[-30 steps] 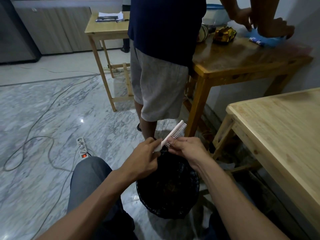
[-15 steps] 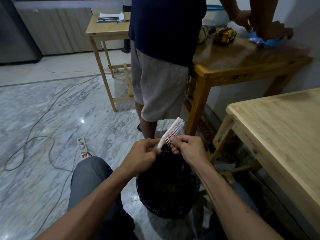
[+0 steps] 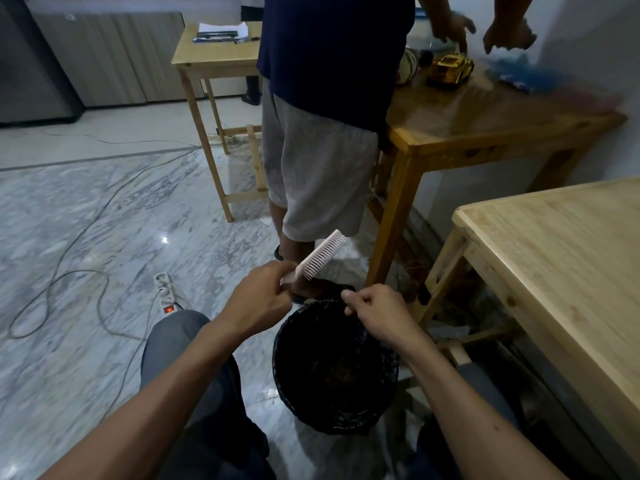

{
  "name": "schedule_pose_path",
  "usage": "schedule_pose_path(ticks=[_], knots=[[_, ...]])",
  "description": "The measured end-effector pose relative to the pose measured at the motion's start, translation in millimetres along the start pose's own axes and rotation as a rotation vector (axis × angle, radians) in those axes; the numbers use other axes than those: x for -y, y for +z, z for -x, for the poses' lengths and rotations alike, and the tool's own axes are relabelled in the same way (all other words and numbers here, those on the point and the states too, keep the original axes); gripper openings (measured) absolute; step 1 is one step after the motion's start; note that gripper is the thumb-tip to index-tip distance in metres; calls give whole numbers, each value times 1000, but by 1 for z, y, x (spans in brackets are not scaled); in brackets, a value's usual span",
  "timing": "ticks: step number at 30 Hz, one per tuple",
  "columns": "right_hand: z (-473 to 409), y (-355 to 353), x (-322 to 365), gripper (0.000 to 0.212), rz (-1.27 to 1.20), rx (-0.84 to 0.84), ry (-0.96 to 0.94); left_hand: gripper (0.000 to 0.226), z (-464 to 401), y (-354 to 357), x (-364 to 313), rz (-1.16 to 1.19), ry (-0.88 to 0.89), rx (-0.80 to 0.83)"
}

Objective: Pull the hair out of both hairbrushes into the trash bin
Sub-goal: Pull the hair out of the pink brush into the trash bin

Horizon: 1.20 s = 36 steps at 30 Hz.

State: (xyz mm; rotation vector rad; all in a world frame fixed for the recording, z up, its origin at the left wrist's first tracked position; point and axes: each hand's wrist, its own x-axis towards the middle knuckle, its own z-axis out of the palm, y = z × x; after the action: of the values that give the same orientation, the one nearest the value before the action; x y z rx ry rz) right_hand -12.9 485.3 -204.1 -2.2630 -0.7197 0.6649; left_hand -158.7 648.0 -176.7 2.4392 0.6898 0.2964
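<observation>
My left hand (image 3: pixel 258 299) grips the handle of the pink hairbrush (image 3: pixel 320 259), bristles angled up and away beyond my fingertips. My right hand (image 3: pixel 375 308) hangs with fingers curled, pinched over the trash bin (image 3: pixel 291 386); whether they hold hair I cannot tell.

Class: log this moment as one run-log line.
left hand: holds hairbrush | right hand: fingers pinched over trash bin, pulled hair not discernible | second brush: unseen
</observation>
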Motion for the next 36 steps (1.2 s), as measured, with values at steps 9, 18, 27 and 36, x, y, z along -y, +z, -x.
schedule_pose_path(ticks=[9, 18, 27, 36], knots=[[-1, -15, 4, 32, -15, -199, -6, 39, 5, 4, 1, 47, -13, -3], [-13, -12, 12, 17, -670, -27, 78, 26, 8, 4, 1, 115, 139, 7], [-2, 4, 9, 24, -140, -110, 141, 23, 0, 0, 17, -169, 70, -62], [-7, 2, -3, 53, -209, 39, 120, 26, 1, -1, 16, -195, 29, -22]])
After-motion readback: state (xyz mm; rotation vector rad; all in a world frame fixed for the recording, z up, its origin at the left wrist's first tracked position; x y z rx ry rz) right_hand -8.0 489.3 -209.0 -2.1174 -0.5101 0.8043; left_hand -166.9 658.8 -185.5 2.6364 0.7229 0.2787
